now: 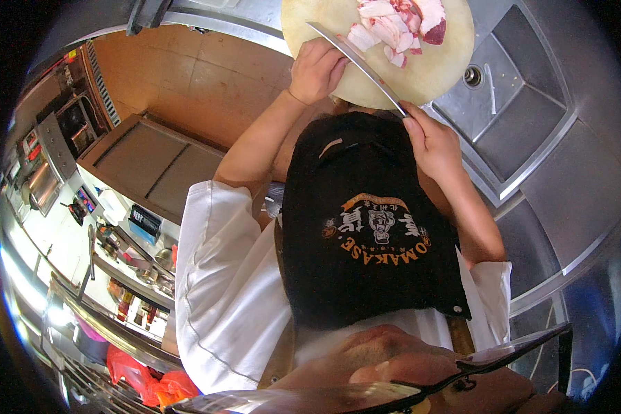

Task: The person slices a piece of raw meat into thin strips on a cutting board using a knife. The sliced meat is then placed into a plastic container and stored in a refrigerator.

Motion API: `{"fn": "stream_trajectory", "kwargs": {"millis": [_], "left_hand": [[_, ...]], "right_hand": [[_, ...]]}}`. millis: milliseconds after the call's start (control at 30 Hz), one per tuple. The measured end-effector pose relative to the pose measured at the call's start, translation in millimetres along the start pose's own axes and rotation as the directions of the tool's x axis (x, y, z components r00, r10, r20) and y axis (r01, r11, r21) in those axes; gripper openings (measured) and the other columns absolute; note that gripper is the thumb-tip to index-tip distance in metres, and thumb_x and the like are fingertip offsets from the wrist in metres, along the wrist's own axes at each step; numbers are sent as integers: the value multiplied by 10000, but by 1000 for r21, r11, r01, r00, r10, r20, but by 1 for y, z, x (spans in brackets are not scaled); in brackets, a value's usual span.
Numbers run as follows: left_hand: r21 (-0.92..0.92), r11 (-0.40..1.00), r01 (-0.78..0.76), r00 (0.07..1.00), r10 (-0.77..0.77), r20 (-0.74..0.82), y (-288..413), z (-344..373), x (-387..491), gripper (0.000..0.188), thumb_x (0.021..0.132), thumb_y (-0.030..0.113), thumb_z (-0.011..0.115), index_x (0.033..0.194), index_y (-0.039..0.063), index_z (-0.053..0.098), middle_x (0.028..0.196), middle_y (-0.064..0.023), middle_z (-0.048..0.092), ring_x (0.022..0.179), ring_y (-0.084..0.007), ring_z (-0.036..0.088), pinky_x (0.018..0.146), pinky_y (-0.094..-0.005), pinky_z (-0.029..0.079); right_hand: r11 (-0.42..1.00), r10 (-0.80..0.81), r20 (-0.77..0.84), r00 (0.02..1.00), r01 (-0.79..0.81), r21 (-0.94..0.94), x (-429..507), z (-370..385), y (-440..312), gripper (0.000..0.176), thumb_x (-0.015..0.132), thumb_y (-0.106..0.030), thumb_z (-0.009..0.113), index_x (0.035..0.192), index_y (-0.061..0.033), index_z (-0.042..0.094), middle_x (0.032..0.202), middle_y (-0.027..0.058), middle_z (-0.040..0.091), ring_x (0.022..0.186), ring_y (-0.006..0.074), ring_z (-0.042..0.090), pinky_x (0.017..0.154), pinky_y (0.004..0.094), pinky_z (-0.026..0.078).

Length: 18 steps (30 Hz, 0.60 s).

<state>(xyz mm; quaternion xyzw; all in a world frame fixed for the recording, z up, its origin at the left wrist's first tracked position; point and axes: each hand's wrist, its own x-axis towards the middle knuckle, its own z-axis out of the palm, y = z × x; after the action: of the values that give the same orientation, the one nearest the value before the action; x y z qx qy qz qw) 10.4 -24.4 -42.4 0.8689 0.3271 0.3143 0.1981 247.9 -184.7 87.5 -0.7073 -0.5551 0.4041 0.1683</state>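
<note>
My right hand grips the handle of a long-bladed knife, its blade slanting up and left across a round, pale chopping board. On the board's left part, my left hand has its fingers bent, the fingertips close against the blade. Whether those fingers hold anything is hidden. Just beyond the blade lies a thin strip of meat. Cut pieces of fatty raw meat are heaped near the board's far edge, beside a larger chunk with a dark red end.
A stainless steel sink with a drain adjoins the board on the right. Tiled floor shows at left, past a brown-topped cabinet. Cookware and red plastic bags occupy the lower left. A black apron hangs over my front.
</note>
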Motion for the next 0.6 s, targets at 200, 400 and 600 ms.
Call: {"fn": "stream_trajectory", "kwargs": {"millis": [200,400,600], "left_hand": [[-39,999,-17,999,16,-31,-1,0,-3,265,813,74,809,1071,70,750,1127,-87,709,1053,-315,654,919,-405,503],[-49,997,-63,998,62,-19,-4,2,2,242,824,71,805,1059,82,752,1140,-80,708,1069,-308,652,921,-400,504],[-16,1000,-12,1000,12,-19,-3,-1,-3,242,834,91,798,1071,82,749,1157,-87,707,1049,-314,649,925,-407,499]], "right_hand": [[1000,23,40,999,-23,-17,19,9,3,323,1081,-347,572,1324,-171,695,1100,173,761,984,402,732,818,489,589],[993,-52,-28,998,55,102,130,43,-3,358,1096,-342,550,1350,-127,682,1123,219,736,1056,419,712,895,461,566],[995,-94,-81,992,97,37,66,23,-11,337,1075,-382,555,1311,-196,707,1059,173,759,980,410,722,829,496,580]]}}
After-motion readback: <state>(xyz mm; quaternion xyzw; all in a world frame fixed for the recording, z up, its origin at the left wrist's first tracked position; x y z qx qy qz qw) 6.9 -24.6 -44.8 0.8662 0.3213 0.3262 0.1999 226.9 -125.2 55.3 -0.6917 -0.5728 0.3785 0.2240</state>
